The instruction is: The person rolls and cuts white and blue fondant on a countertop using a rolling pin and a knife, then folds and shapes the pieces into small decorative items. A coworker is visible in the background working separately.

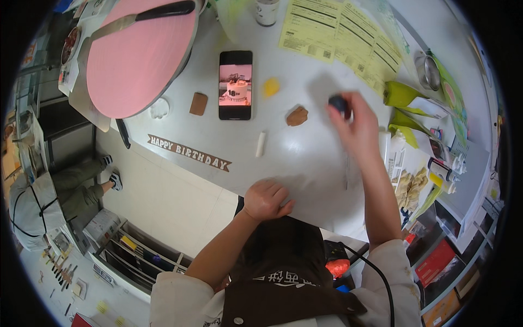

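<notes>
My right hand (357, 118) grips a small dark, rounded object (338, 104) above the right of the white table. My left hand (268, 200), loosely curled, rests at the table's near edge and shows nothing in it. Between them and the phone (235, 85), which displays a decorated cake, are a brown irregular lump (297, 116), a yellow lump (271, 87) and a short white stick (260, 144). Left of the phone lie a flat brown rectangle (198, 104), a white cutter-like ring (159, 108) and a brown banner with white birthday lettering (188, 153).
A pink round board (139, 61) with a palette knife (143, 18) on it stands at the upper left. Yellow printed sheets (310, 28) lie at the top. Green bags (402, 96) and bottles line the right. Another person (36, 208) is at the far left.
</notes>
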A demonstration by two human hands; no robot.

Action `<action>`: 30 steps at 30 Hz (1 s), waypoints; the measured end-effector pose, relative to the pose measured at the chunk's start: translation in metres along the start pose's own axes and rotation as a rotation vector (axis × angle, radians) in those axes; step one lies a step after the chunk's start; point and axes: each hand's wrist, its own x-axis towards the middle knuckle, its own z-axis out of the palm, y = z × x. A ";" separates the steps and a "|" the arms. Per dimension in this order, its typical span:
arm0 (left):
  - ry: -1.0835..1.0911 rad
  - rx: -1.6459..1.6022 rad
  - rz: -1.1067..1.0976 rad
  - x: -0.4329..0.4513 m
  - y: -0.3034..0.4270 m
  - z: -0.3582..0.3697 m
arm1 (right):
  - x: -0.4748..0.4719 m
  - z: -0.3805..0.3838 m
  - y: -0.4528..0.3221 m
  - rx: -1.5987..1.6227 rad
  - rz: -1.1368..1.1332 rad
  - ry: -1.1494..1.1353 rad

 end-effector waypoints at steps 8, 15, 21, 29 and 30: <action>-0.034 -0.172 -0.192 0.008 0.006 -0.006 | -0.149 0.029 -0.012 0.044 0.034 -0.311; -0.390 -0.293 -0.530 0.032 0.036 -0.028 | -0.168 0.040 -0.025 0.143 0.026 -0.234; -0.233 -0.284 -0.497 0.028 0.034 -0.013 | -0.173 -0.003 0.010 -0.015 0.227 0.013; -0.429 -0.018 -0.345 0.039 0.060 0.013 | -0.194 -0.051 0.044 -0.400 0.266 0.201; -0.412 0.051 -0.327 0.037 0.064 0.018 | -0.206 -0.056 0.050 -0.390 0.287 0.211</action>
